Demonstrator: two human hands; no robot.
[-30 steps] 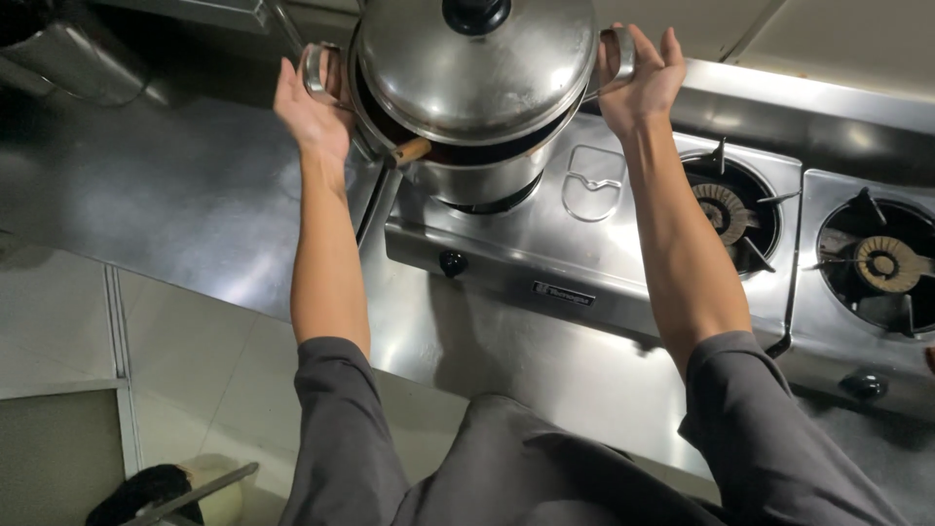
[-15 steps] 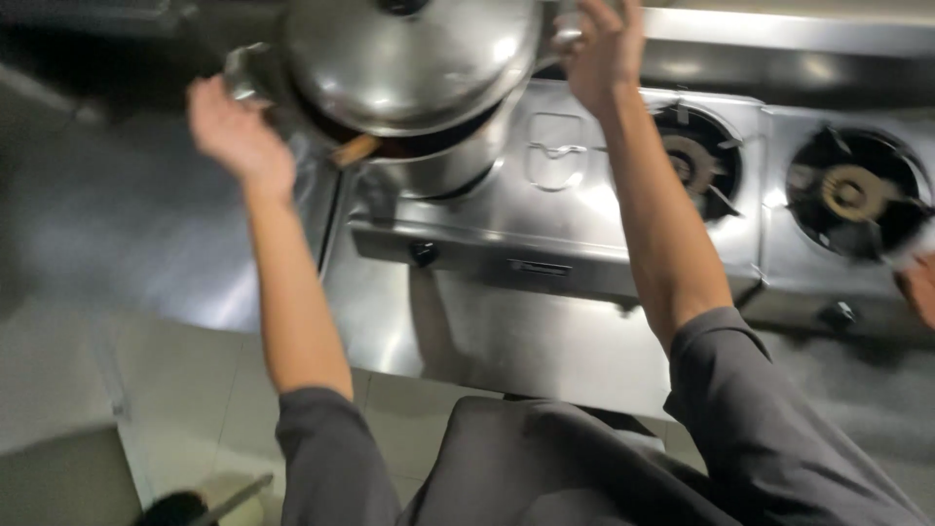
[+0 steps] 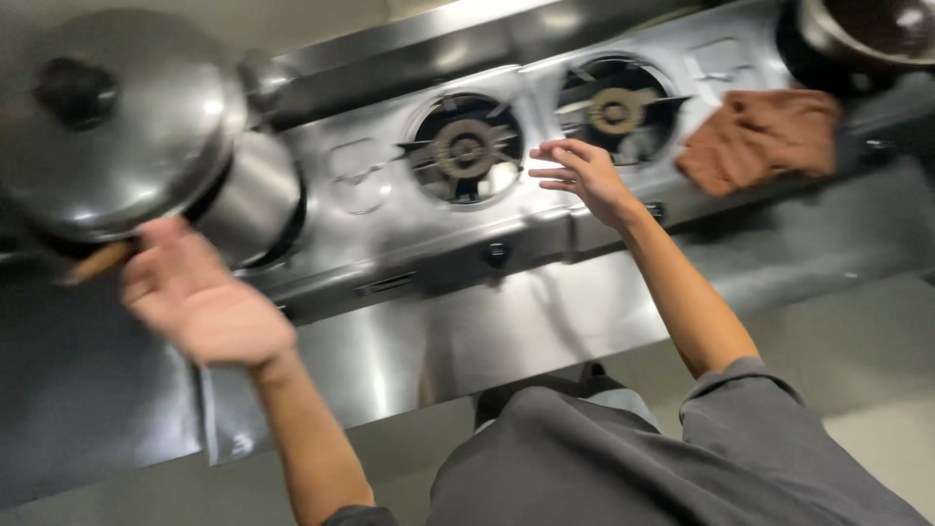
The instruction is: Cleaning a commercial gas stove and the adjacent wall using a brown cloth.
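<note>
Left hand (image 3: 205, 312) open, empty, just below-right of lidded steel pot (image 3: 146, 166); right hand (image 3: 582, 175) open, empty, nearer burners (image 3: 466, 148).

A brown cloth (image 3: 760, 138) lies crumpled on the steel stove (image 3: 545, 229) toward the bench's right end, just beside a burner (image 3: 616, 107). A dark pot (image 3: 862, 34) stands at the far right corner. A black knob (image 3: 498, 254) sits on the stove's front.
</note>
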